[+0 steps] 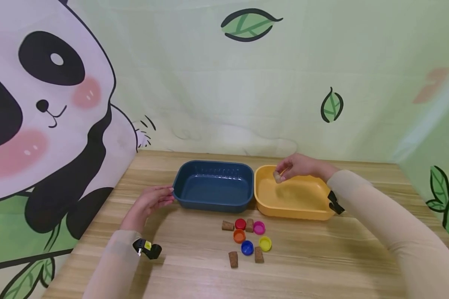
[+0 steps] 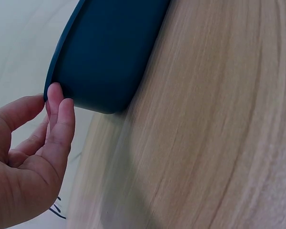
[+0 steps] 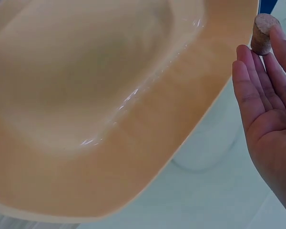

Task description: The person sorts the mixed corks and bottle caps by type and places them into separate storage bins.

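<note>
Between thumb and fingertips my right hand (image 1: 298, 165) pinches a small tapered cork stopper (image 3: 263, 34), over the left part of the yellow bin (image 1: 295, 214). In the right wrist view the cork stands up above the fingertips. My left hand (image 1: 151, 203) is at the left end of the dark blue bin (image 1: 213, 206). Seen from the left wrist, the thumb (image 2: 26, 110) meets the bin's rim and the fingers lie against the outer wall just below, pinching the edge. The floor of each bin shows no objects in the head view.
In front of the bins lie several cork stoppers (image 1: 233, 259) mixed with bottle caps: red (image 1: 240, 224), pink (image 1: 259, 227), orange (image 1: 239, 236), blue (image 1: 247, 248) and yellow (image 1: 265, 243). The bins stand side by side on the wood-grain table (image 1: 194, 274). A printed curtain (image 1: 194, 83) hangs behind.
</note>
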`<action>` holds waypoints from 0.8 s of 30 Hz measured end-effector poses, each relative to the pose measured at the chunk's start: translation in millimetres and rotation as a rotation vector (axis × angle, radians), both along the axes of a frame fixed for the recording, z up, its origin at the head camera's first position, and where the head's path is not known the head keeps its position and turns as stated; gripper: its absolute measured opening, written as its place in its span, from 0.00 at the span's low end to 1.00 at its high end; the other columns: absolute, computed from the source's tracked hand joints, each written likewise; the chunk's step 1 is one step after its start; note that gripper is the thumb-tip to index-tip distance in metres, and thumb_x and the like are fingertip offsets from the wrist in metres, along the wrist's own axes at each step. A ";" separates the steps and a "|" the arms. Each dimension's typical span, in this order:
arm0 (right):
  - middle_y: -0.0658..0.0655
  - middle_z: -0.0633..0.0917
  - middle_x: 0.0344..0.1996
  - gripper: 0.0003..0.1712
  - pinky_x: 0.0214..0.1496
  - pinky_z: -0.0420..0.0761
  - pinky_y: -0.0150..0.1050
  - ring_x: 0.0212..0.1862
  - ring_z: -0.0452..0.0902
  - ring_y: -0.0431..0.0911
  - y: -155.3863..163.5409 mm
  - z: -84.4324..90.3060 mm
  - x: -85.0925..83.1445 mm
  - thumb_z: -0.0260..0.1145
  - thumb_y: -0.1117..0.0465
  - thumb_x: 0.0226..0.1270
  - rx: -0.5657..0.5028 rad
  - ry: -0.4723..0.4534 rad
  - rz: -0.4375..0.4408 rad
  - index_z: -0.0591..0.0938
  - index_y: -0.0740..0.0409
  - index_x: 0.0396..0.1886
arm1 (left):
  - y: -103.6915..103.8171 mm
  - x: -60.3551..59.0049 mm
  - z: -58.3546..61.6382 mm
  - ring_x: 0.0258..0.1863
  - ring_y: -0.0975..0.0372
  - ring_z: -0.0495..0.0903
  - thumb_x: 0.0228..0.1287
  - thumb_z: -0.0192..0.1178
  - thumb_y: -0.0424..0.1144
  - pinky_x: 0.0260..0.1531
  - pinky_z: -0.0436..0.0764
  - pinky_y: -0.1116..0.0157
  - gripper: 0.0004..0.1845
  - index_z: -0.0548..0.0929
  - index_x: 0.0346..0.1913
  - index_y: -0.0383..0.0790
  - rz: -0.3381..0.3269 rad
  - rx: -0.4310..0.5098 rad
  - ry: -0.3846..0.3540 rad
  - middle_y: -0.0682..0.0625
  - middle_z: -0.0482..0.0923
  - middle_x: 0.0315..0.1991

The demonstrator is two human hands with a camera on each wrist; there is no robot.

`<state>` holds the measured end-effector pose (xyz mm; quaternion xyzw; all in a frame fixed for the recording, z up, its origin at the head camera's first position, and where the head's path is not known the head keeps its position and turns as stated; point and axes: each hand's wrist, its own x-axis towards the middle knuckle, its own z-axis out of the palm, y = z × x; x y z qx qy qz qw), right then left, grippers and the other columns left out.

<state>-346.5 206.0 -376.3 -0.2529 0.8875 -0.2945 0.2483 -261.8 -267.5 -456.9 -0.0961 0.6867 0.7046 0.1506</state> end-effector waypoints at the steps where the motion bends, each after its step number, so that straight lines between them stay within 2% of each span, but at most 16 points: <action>1: 0.69 0.85 0.56 0.22 0.67 0.82 0.51 0.57 0.83 0.54 -0.4 0.1 -0.7 0.70 0.62 0.70 0.001 -0.002 0.003 0.81 0.69 0.59 | -1.1 0.2 -0.4 0.29 0.70 0.86 0.77 0.54 0.31 0.36 0.88 0.75 0.28 0.64 0.71 0.17 -0.004 0.005 0.007 0.57 0.86 0.27; 3: 0.69 0.85 0.56 0.22 0.66 0.83 0.50 0.57 0.83 0.54 -0.8 -0.2 -2.2 0.70 0.63 0.69 0.007 0.001 0.009 0.81 0.70 0.58 | -5.2 -0.5 -3.0 0.30 0.69 0.87 0.75 0.58 0.32 0.36 0.89 0.74 0.25 0.70 0.67 0.19 -0.026 0.040 0.030 0.55 0.87 0.28; 6: 0.68 0.85 0.55 0.22 0.64 0.84 0.47 0.56 0.82 0.53 -0.5 -2.3 -4.8 0.70 0.63 0.69 0.017 -0.010 0.018 0.81 0.70 0.58 | -6.7 -0.2 -4.0 0.30 0.68 0.87 0.73 0.61 0.33 0.37 0.89 0.73 0.24 0.73 0.65 0.20 -0.024 0.040 0.038 0.55 0.87 0.28; 12: 0.67 0.85 0.55 0.22 0.64 0.83 0.46 0.56 0.81 0.51 -0.8 -11.2 -10.4 0.69 0.62 0.69 0.045 -0.034 0.028 0.80 0.69 0.59 | -0.1 1.2 2.0 0.29 0.70 0.86 0.78 0.53 0.31 0.37 0.89 0.74 0.28 0.62 0.72 0.17 0.011 -0.021 -0.011 0.57 0.86 0.26; 19: 0.66 0.86 0.52 0.21 0.60 0.83 0.41 0.52 0.81 0.48 -3.0 -17.1 -13.1 0.71 0.62 0.68 0.071 -0.035 0.051 0.82 0.68 0.56 | 0.2 0.1 1.5 0.29 0.70 0.86 0.78 0.53 0.32 0.37 0.89 0.73 0.28 0.62 0.72 0.18 0.012 -0.024 -0.022 0.57 0.85 0.26; 24: 0.66 0.86 0.52 0.20 0.61 0.84 0.43 0.53 0.81 0.49 -5.2 -20.5 -15.6 0.71 0.62 0.68 0.098 -0.033 0.067 0.82 0.69 0.55 | -1.9 -2.3 -2.6 0.28 0.70 0.86 0.78 0.53 0.31 0.37 0.89 0.74 0.28 0.61 0.72 0.17 0.004 0.003 -0.003 0.57 0.86 0.26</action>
